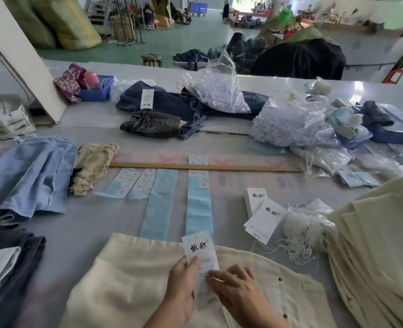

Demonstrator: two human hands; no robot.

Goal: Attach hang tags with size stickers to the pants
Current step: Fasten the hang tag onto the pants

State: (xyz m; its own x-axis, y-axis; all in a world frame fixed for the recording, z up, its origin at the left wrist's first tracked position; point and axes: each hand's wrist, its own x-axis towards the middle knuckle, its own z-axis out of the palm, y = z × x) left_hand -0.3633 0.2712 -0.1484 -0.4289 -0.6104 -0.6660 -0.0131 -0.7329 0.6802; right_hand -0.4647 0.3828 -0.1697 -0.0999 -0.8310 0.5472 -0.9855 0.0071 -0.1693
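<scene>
The left hand (180, 284) pinches a white hang tag (199, 250) by its left edge, thumb curled over the face, holding it just above the cream pants (124, 280) spread on the surface (89, 223). The right hand (237, 288) has its fingers (213, 275) bent down onto the lower half of the tag, apparently pressing a size sticker flat; the sticker itself is blurred and hard to make out.

To do this step well, I judge the sticker should be squared to the tag's edges, below the printed characters, and rubbed from one side to the other so no corner lifts. The left hand should keep the tag steady without covering the sticker area.

Taking the wooden ruler (205, 167) as the landmark: just on the near side of it lie pale blue backing strips (199, 209), some with white stickers left at their ruler end. Nearer and to the right of the ruler sits a small stack of spare tags (260, 214), and beside that a clear bag of white strings (307, 228).

Beyond the ruler's left end, a blue bin (96, 92) holds patterned cloth items. Beyond its right half, 2 clear plastic bags (219, 91) are full of small white pieces, too small to identify. Past its right end, a blue tray (394, 133) holds dark fabric.
</scene>
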